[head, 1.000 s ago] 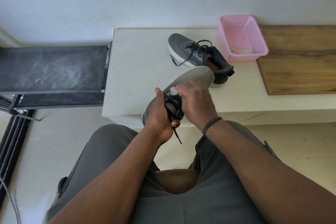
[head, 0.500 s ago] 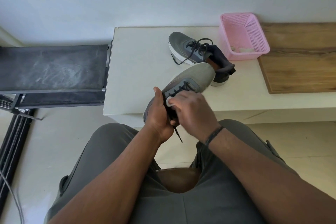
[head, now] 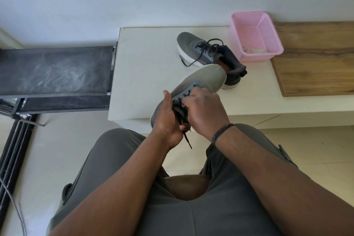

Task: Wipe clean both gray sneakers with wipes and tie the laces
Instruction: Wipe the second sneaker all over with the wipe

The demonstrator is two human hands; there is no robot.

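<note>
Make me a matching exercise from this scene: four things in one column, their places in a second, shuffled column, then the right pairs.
Things
1. held sneaker
2. second sneaker
3. pink basket
4. wooden board

Places
A. lying flat at the right end of the white table
B. on the table top, its laces loose
C. gripped by the left hand, right hand on its laces
D. at the wall, just right of the sneaker on the table

Pairs: 1-C, 2-B, 3-D, 4-A
</note>
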